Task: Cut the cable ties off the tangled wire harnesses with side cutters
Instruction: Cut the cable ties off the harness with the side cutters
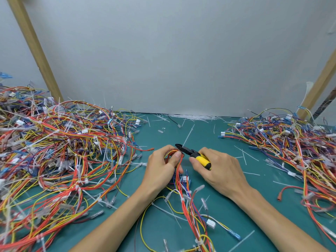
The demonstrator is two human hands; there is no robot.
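My left hand [163, 166] grips the looped top of an orange, yellow and blue wire harness [189, 208] that trails toward me across the green mat [214, 140]. White cable ties [182, 198] bind its strands lower down. My right hand [218, 170] holds the yellow-and-black side cutters [195, 155] by the handles. Their black jaws point left and sit right at the wires beside my left thumb.
A large tangled heap of harnesses [60, 151] covers the left of the mat, and another heap [294, 150] fills the right. Cut white tie pieces [190, 117] lie scattered along the back wall and over the mat. Wooden posts [34, 48] lean at both sides.
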